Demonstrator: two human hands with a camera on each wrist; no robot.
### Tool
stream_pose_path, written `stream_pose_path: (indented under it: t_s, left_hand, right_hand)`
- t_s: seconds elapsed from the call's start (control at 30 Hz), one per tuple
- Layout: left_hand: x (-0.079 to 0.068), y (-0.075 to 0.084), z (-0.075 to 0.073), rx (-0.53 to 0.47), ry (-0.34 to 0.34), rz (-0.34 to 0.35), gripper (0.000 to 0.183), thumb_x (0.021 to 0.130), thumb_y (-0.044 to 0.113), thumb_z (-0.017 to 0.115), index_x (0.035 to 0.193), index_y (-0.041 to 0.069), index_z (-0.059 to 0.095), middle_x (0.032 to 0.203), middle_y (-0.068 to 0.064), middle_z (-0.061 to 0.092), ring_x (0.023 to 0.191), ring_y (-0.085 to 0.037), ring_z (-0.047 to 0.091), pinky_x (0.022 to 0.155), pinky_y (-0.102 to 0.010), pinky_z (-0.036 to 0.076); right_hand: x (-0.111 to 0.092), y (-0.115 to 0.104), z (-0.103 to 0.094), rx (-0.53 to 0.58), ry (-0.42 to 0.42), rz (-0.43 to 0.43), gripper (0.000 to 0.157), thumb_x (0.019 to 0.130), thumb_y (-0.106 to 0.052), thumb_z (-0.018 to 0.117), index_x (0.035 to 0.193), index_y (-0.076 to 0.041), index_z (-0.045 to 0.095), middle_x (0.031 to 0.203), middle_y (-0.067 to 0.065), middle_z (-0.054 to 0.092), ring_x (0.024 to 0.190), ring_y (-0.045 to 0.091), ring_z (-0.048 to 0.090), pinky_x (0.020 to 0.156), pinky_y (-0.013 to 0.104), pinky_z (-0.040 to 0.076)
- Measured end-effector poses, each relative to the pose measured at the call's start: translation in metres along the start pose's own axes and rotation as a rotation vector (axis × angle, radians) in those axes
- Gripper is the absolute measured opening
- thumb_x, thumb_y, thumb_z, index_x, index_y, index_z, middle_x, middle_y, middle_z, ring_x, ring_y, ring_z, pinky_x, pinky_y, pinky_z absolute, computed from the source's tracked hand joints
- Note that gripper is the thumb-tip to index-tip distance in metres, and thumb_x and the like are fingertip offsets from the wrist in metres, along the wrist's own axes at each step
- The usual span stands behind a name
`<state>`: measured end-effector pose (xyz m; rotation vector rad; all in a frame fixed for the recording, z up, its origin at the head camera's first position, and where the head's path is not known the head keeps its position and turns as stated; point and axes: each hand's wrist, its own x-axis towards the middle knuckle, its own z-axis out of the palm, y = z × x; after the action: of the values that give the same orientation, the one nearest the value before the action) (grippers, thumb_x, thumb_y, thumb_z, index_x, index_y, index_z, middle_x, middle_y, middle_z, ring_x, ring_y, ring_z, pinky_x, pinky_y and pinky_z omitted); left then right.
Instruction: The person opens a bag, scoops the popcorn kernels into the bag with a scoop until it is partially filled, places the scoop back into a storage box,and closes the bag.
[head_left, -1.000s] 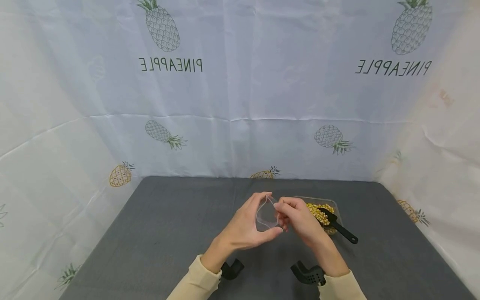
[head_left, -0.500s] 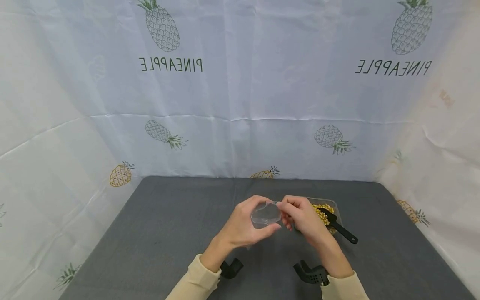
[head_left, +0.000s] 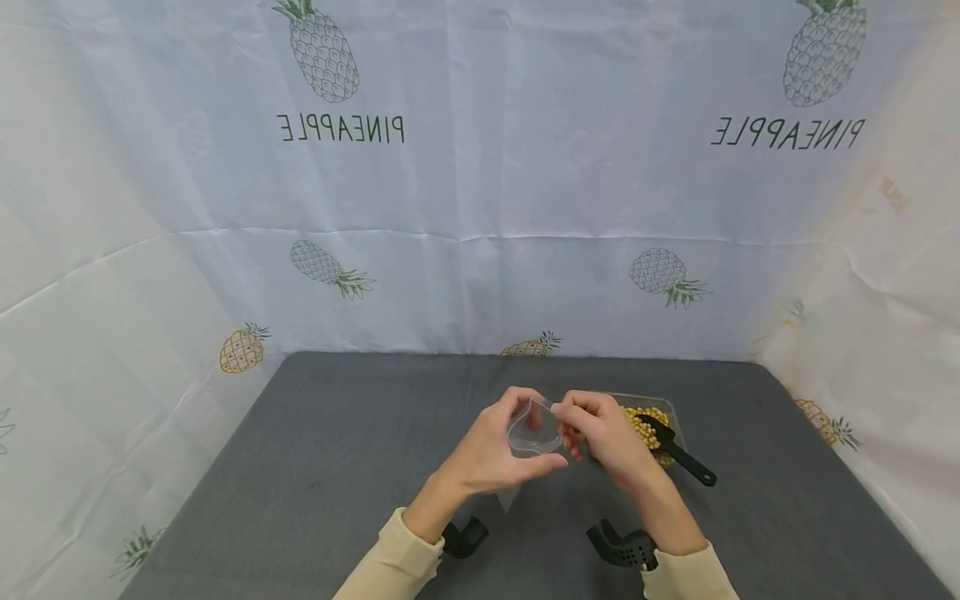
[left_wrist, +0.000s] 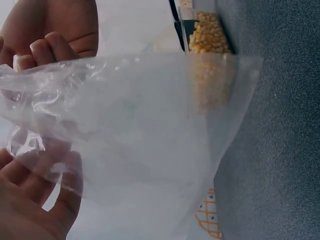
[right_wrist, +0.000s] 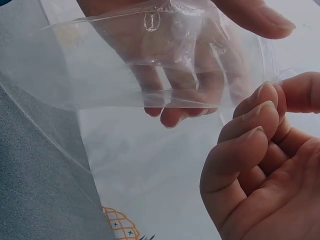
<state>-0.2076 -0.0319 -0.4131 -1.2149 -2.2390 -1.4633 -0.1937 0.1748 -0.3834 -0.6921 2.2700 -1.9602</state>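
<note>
A clear plastic bag [head_left: 536,437] is held above the table, its mouth spread into a rounded opening. My left hand [head_left: 483,454] curves round the left side of the mouth, thumb below and fingers above. At the opposite rim, my right hand [head_left: 607,437] pinches the plastic between thumb and forefinger, its other fingers curled. In the left wrist view, the bag [left_wrist: 145,135] hangs down with no contents visible. Through the film in the right wrist view, the fingers of the left hand [right_wrist: 185,77] show.
Just behind my right hand stands a clear plastic tub [head_left: 672,412] of yellow corn kernels [head_left: 639,427]. A black scoop [head_left: 686,460] rests in it, handle sticking out over the rim. The grey table [head_left: 315,467] meets a pineapple-print curtain [head_left: 465,292] at the back.
The bag's mouth first narrows and flattens, then spreads rounder again. My right hand has shifted slightly right, still pinching the rim. The tub and scoop have not moved.
</note>
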Motion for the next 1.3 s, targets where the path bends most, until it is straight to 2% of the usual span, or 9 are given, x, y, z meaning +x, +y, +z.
stream_pose_path:
  t_s: [0.13, 0.37, 0.57, 0.7, 1.03, 1.3]
  left_hand:
    - [0.0005, 0.0004, 0.0005, -0.004, -0.003, -0.018, 0.063, 0.084, 0.027, 0.084, 0.135, 0.012, 0.05, 0.098, 0.0, 0.059, 0.091, -0.01, 0.057, 0.093, -0.033, 0.051]
    - [0.0001, -0.0014, 0.0006, -0.033, 0.011, -0.014, 0.05, 0.085, 0.028, 0.084, 0.121, 0.009, 0.055, 0.107, -0.005, 0.061, 0.099, -0.014, 0.059, 0.099, -0.035, 0.051]
    - [0.0002, -0.0011, 0.0001, -0.028, 0.021, -0.013, 0.046, 0.086, 0.029, 0.083, 0.117, 0.011, 0.056, 0.109, -0.007, 0.063, 0.101, -0.02, 0.062, 0.101, -0.036, 0.05]
    - [0.0001, 0.0, -0.0012, -0.019, 0.019, -0.026, 0.045, 0.085, 0.027, 0.084, 0.116, 0.01, 0.057, 0.109, -0.005, 0.063, 0.101, -0.017, 0.062, 0.102, -0.036, 0.049]
    - [-0.0013, 0.0014, -0.0056, 0.037, -0.003, -0.058, 0.047, 0.086, 0.028, 0.081, 0.12, 0.004, 0.06, 0.11, -0.001, 0.063, 0.103, -0.012, 0.06, 0.1, -0.033, 0.05]
    - [-0.0033, -0.0043, -0.0085, -0.019, -0.031, -0.074, 0.047, 0.088, 0.029, 0.078, 0.126, 0.008, 0.058, 0.115, -0.005, 0.064, 0.108, -0.018, 0.062, 0.105, -0.038, 0.048]
  right_hand:
    - [0.0, 0.0002, -0.0004, -0.003, -0.004, 0.001, 0.038, 0.105, -0.016, 0.055, 0.074, 0.005, 0.051, 0.064, 0.007, 0.052, 0.052, 0.02, 0.049, 0.05, 0.036, 0.048]
    - [0.0005, 0.0016, -0.0006, -0.011, -0.004, 0.024, 0.039, 0.106, -0.02, 0.055, 0.075, 0.003, 0.053, 0.065, 0.006, 0.053, 0.052, 0.019, 0.049, 0.051, 0.038, 0.049]
    - [0.0, 0.0038, -0.001, -0.024, 0.008, 0.03, 0.038, 0.106, -0.021, 0.055, 0.074, 0.001, 0.054, 0.065, 0.004, 0.053, 0.054, 0.018, 0.05, 0.052, 0.038, 0.05]
    - [-0.0002, 0.0044, -0.001, -0.045, 0.02, 0.022, 0.038, 0.106, -0.02, 0.055, 0.075, 0.001, 0.056, 0.066, 0.005, 0.054, 0.054, 0.019, 0.051, 0.052, 0.035, 0.05]
    - [0.001, 0.002, -0.0004, -0.065, 0.053, 0.036, 0.037, 0.106, -0.022, 0.056, 0.076, 0.001, 0.058, 0.067, 0.008, 0.056, 0.054, 0.02, 0.051, 0.052, 0.034, 0.05]
    - [0.0022, 0.0012, 0.0002, -0.071, 0.045, 0.025, 0.037, 0.106, -0.02, 0.057, 0.078, 0.004, 0.058, 0.067, 0.011, 0.056, 0.053, 0.022, 0.051, 0.052, 0.034, 0.05]
